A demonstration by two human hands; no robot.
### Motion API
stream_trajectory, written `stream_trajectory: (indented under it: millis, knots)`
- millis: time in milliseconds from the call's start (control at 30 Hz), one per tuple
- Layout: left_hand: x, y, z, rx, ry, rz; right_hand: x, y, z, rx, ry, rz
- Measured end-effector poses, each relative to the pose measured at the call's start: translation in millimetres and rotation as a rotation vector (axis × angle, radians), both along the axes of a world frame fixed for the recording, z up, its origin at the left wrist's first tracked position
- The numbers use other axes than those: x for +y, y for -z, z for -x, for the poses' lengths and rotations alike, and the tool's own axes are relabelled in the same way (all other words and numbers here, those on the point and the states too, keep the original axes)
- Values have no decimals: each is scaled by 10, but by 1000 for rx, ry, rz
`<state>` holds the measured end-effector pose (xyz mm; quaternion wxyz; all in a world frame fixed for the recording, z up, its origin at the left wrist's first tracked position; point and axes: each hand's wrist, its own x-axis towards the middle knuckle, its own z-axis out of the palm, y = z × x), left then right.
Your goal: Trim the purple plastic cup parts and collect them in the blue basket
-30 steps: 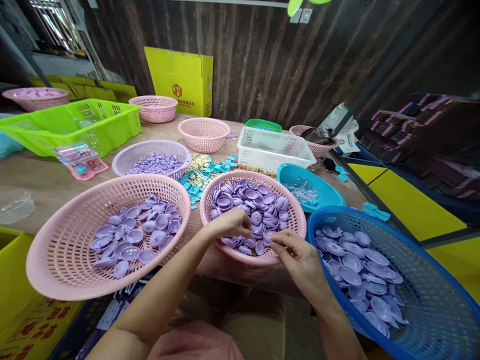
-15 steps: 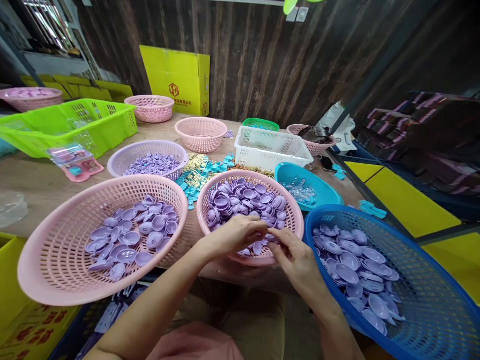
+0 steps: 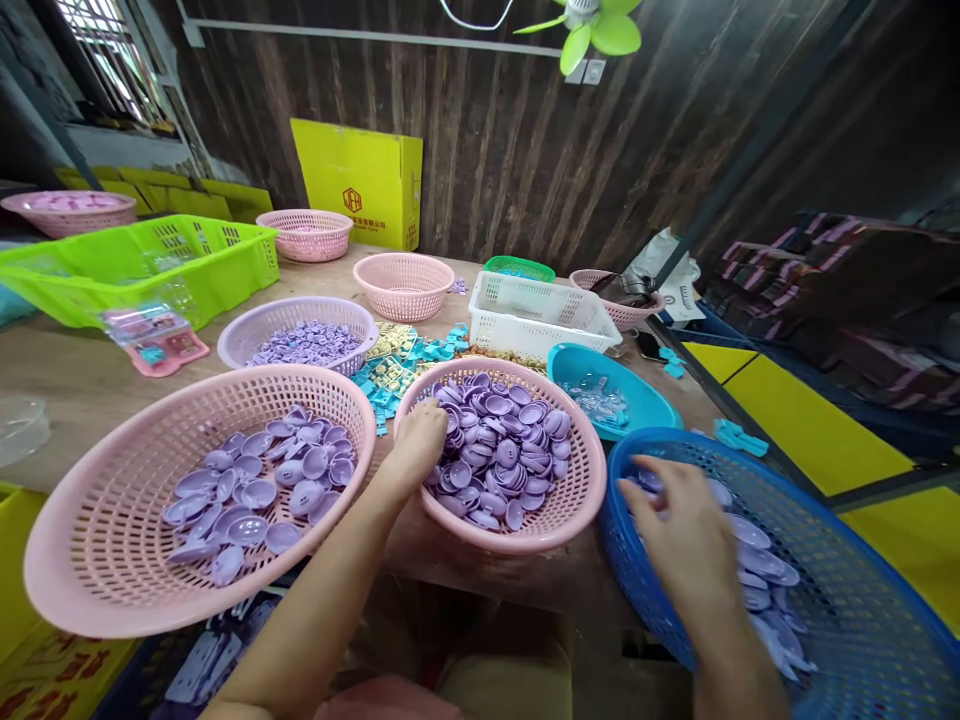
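My left hand (image 3: 421,440) is at the left side of the middle pink basket (image 3: 504,541), its fingers curled in toward the purple oval shell pieces (image 3: 507,454) heaped there. Whatever those fingers hold is hidden. Over the near left part of the blue basket (image 3: 622,570), my right hand (image 3: 684,530) reaches with thumb and fingers apart and nothing visible between them. Similar purple pieces (image 3: 754,565) lie beneath and beside it. In the larger pink basket (image 3: 97,500) at the left are more purple oval pieces (image 3: 255,493), loosely spread.
Behind stand a lilac basket (image 3: 232,345) of small purple parts, an empty-looking pink basket (image 3: 405,285), a white crate (image 3: 510,325) and a teal tray (image 3: 652,390) with clear parts. A lime crate (image 3: 225,270) is farther left. Blue and cream parts (image 3: 397,365) lie between baskets.
My hands were together over the middle basket and have parted. The left moved to that basket's left side; the right moved over the blue basket. The view has tilted up a little.
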<state>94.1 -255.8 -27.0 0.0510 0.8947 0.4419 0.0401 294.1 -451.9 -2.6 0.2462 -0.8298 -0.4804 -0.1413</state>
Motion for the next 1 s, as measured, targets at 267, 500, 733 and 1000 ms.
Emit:
stream_trajectory:
  millis: [267, 500, 733, 1000]
  knots:
    - [-44, -39, 136, -467, 24, 201, 713, 184, 744, 75, -531, 420]
    - [-93, 12, 218, -931, -240, 225, 974, 240, 955, -114, -743, 430]
    - [-213, 13, 199, -869, 4, 357, 867, 96, 770, 258, -644, 282]
    - [-389, -132, 15, -691, 465, 347, 499, 21, 510, 556, -513, 149]
